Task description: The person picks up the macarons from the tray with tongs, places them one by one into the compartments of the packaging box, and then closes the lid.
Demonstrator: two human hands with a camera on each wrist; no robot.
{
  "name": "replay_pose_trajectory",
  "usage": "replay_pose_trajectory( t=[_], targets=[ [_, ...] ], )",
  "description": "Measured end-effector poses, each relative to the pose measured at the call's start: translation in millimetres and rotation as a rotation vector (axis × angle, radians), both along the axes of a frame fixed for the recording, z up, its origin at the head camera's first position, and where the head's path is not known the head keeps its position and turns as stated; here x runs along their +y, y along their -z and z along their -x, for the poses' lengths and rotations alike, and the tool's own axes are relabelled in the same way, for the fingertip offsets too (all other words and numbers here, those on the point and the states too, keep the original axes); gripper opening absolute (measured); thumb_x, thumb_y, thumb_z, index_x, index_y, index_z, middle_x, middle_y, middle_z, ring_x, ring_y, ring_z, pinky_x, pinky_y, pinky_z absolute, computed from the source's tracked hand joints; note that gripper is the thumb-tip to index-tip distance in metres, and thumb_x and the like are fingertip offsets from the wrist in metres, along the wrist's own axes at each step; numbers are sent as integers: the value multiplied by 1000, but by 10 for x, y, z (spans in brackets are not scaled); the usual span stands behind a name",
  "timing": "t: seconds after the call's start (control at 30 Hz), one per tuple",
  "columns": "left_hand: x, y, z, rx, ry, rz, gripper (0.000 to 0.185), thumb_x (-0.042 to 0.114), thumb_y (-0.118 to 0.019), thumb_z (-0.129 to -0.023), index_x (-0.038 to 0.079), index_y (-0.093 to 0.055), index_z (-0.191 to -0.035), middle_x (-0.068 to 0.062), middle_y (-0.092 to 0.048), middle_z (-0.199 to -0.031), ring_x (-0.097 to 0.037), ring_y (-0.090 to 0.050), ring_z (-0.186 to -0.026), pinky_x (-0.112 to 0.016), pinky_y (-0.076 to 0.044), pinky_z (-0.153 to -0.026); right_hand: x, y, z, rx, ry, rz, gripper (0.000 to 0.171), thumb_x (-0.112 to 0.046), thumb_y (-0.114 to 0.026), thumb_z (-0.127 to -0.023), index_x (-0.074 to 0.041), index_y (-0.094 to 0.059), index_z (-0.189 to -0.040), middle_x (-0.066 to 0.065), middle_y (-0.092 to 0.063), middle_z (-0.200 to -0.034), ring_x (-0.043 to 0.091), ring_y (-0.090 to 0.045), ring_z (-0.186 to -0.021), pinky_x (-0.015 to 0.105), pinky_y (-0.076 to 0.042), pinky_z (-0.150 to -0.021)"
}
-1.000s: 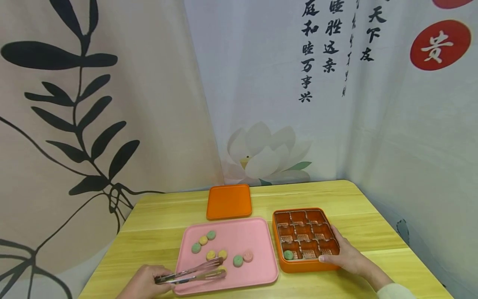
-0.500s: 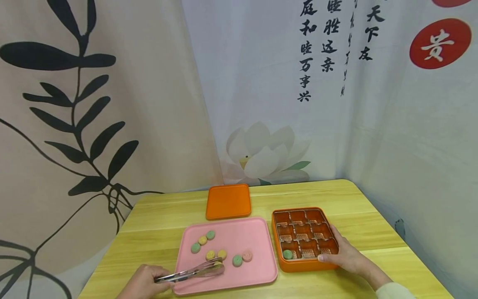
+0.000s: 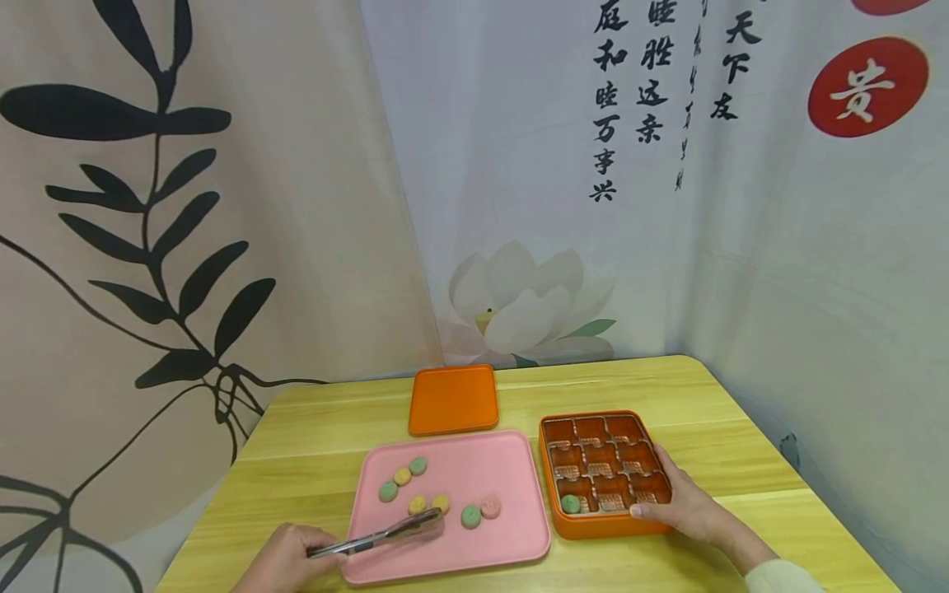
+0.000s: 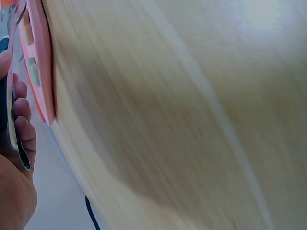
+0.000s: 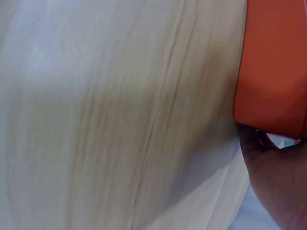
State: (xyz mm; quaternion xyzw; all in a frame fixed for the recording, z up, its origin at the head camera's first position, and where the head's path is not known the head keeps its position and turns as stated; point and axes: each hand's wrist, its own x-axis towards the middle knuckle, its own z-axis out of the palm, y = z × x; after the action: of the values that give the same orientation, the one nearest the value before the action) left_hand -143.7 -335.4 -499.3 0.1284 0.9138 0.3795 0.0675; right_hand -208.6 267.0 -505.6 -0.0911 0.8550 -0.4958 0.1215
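In the head view my left hand [image 3: 287,557] grips metal tongs [image 3: 381,535], whose tips reach over the near part of a pink tray [image 3: 511,548]. The tong arms lie close together; whatever is between the tips is hidden. Just beyond the tips sit two yellow macarons [image 3: 441,503], and to their right a green macaron [image 3: 470,516] beside a pink macaron [image 3: 490,507]. My right hand [image 3: 685,506] holds the near right corner of an orange box [image 3: 608,527], thumb at the front edge and fingers along the side. A green macaron [image 3: 570,504] lies in its near left compartment.
An orange lid [image 3: 454,401] lies behind the tray. More green and yellow macarons [image 3: 403,477] sit at the tray's far left. The wooden table [image 3: 638,383] meets a printed curtain [image 3: 519,206] at the back.
The tong arms have drawn together over the tray, and the yellow macaron seen by their tips is now hidden. The right hand and the box have hardly moved.
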Motion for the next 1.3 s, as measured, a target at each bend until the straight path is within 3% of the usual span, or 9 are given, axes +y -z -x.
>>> replay_pose_trajectory(
  t=[0.27,0.47,0.6,0.77,1.07,1.3],
  targets=[
    [192,-91,49,7,-84,31,19,35,-81,-82,17,-80,-83,9,-64,-67,-4,-44,-54,-22,-38,-48,18,-1,6,-13,3,-1,115,-25,-80,-85,1,8,-156,41,-22,-143,43,-50,-121,54,-41,-98],
    [403,-169,186,41,-113,32,12,32,-82,-81,20,-80,-82,9,-64,-65,-4,-44,-54,-20,-37,-47,32,9,-2,-13,8,-5,115,-25,-81,-85,0,7,-156,40,-21,-143,44,-50,-121,54,-41,-99],
    [547,-221,306,105,-83,38,8,27,-82,-82,20,-79,-82,10,-60,-62,-3,-44,-53,-19,-36,-46,42,26,-4,-6,3,25,115,-23,-80,-85,-2,7,-156,39,-22,-145,43,-51,-121,53,-41,-99],
    [722,-285,430,148,-42,41,16,32,-82,-82,18,-76,-77,11,-55,-59,-3,-42,-53,-19,-34,-46,36,44,-4,1,-7,68,115,-19,-80,-85,-2,7,-156,39,-24,-145,40,-54,-119,51,-43,-98],
    [1040,-350,606,197,37,-10,17,30,-81,-83,17,-75,-74,11,-53,-57,0,-38,-51,-19,-31,-45,-2,23,-1,7,16,-33,116,-28,-81,-84,0,6,-156,40,-22,-146,49,-43,-126,58,-37,-101],
    [1342,-387,722,207,38,-19,15,31,-81,-83,19,-76,-76,15,-56,-58,-1,-39,-50,-19,-33,-47,-7,0,3,16,15,-56,117,-30,-82,-83,2,5,-156,40,-21,-146,51,-37,-129,61,-31,-104]
  ],
)
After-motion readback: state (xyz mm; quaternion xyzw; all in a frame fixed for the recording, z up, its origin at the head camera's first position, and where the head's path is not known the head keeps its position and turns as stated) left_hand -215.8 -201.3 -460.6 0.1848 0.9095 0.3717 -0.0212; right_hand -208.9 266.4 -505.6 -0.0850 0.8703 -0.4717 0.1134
